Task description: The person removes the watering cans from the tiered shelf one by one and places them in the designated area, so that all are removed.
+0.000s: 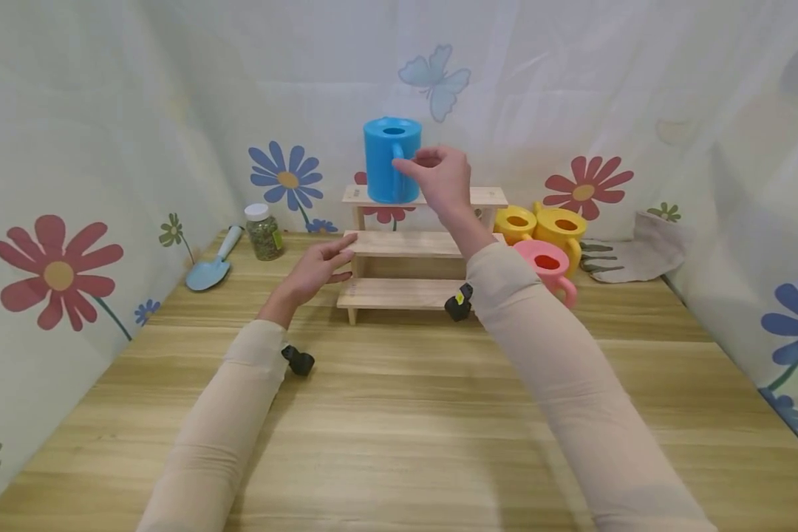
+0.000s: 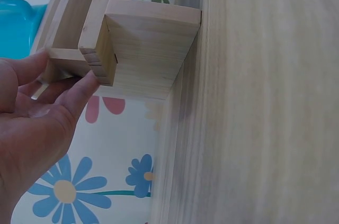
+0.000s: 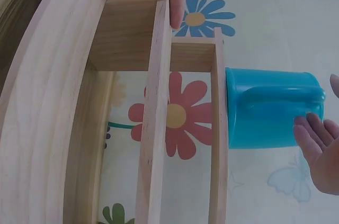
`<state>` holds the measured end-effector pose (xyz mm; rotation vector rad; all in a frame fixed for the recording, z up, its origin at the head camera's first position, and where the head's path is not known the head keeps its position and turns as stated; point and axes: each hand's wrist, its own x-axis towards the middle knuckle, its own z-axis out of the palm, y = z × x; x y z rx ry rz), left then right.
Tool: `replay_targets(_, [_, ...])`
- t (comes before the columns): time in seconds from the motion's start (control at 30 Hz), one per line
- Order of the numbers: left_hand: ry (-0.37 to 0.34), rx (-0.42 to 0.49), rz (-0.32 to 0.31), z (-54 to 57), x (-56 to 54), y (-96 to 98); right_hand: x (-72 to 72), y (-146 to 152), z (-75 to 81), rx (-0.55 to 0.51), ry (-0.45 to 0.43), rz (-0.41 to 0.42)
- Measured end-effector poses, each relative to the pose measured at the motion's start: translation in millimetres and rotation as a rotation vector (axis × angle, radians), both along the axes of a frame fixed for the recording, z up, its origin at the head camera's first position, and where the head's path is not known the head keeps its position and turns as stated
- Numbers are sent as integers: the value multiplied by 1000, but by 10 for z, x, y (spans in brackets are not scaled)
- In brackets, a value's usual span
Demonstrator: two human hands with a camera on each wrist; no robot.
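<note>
A blue plastic can (image 1: 379, 166) with a side handle and a round hole in its lid stands upright on the top tier of a small wooden step shelf (image 1: 406, 244). My right hand (image 1: 442, 181) is beside the handle, thumb and fingers loosely bent. In the right wrist view a gap shows between the thumb and the fingers near the can's (image 3: 270, 110) upper end, with nothing gripped. At the shelf's left end, my left hand (image 1: 312, 272) holds the middle tier, fingers above and below the board. The left wrist view shows the fingertips against that board's (image 2: 98, 49) end.
Right of the shelf stand two yellow cans (image 1: 561, 222) and a pink can (image 1: 541, 258), partly behind my sleeve. Farther right lies a pale glove (image 1: 645, 255). On the left are a lidded jar (image 1: 264, 235) of green bits and a light blue trowel (image 1: 209, 273).
</note>
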<state>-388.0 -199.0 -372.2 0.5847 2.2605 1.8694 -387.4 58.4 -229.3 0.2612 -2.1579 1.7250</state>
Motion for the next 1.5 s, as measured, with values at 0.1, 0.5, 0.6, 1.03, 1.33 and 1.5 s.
replay_targets(0.1, [0,2,4,-5,-5,-3,-23,-72,30,21,2,-27])
replay_targets(0.5, [3,11,7,1,10,4,-90,-202,40,16,-36,-51])
replay_targets(0.6, [6,11,3,4,-4,2,-108,-216,67,7,-33,-61])
replay_targets(1.03, [1,13,7,-11,3,8,-107,-233,24,-135,-34,-132])
replay_targets(1.33, [4,26,8,-9,-2,5,-113,-159,2,-185,-1,-209])
replay_targets(1.5, [1,25,1,-7,-3,-4,-126,-159,15,-176,-19,-204])
